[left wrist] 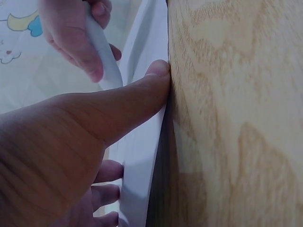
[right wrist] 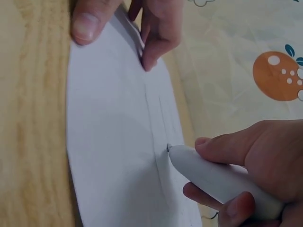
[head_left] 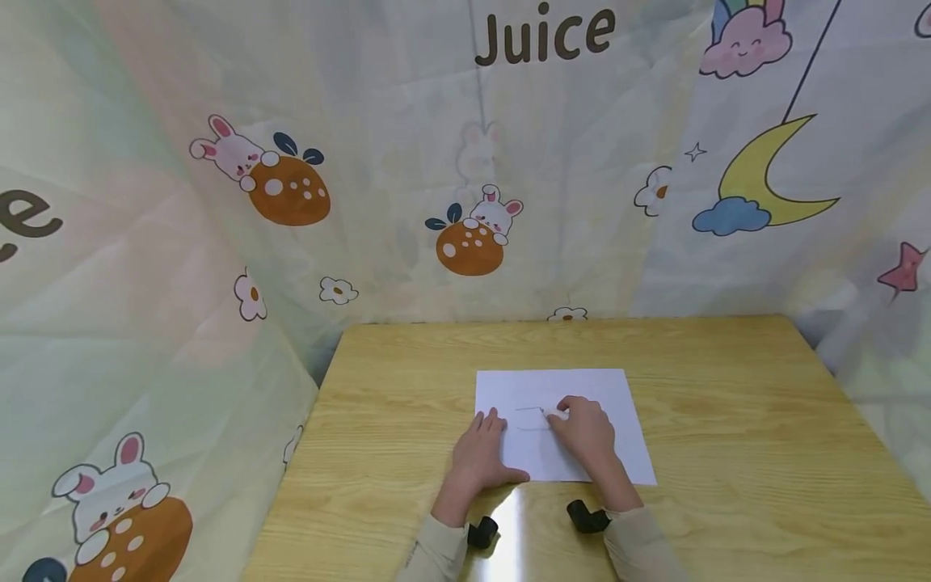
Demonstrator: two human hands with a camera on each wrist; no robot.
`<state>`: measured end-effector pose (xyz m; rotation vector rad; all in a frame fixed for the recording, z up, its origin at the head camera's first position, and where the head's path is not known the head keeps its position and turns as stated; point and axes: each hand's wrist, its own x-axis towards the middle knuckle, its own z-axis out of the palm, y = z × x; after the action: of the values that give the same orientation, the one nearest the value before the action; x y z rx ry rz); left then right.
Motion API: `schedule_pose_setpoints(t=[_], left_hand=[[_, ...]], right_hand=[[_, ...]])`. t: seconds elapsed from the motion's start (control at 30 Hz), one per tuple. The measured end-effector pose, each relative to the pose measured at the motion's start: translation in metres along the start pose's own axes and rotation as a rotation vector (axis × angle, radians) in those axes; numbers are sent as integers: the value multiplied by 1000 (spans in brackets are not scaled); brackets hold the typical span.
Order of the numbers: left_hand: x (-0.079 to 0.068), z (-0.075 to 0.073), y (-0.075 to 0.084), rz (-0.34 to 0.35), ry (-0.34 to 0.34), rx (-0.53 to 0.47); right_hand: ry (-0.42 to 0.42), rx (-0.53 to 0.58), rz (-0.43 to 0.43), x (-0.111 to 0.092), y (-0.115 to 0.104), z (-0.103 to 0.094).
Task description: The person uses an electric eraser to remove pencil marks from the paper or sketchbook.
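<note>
A sheet of white paper (head_left: pixel 582 461) lies on the wooden table, with a few thin dark lines (head_left: pixel 529 409) on it. My left hand (head_left: pixel 480 457) presses on its left side, fingers spread and thumb along the near edge. In the right wrist view, my right hand (right wrist: pixel 265 165) grips a thick white pen (right wrist: pixel 208 172) between thumb and fingers. Its small dark tip sits at the paper, at the end of a drawn line. The same pen (left wrist: pixel 102 45) shows beyond my left thumb in the left wrist view.
The wooden table (head_left: pixel 742 420) extends on both sides of the paper. Behind it and at the sides hangs a pale cloth (head_left: pixel 393 186) printed with rabbits, oranges and a moon. Black wrist mounts (head_left: pixel 586 517) stick out from both sleeves, close over the table.
</note>
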<state>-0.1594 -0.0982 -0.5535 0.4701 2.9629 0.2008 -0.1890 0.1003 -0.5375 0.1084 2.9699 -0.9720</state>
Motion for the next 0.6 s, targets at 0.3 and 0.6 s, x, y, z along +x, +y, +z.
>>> schedule_pose_setpoints(t=[0.3, 0.6], left_hand=[[-1, 6, -1, -8, 1, -16], [0, 4, -2, -3, -6, -7]], right_hand=[[-7, -11, -10, -3, -1, -1], [-6, -34, -26, -1, -6, -2]])
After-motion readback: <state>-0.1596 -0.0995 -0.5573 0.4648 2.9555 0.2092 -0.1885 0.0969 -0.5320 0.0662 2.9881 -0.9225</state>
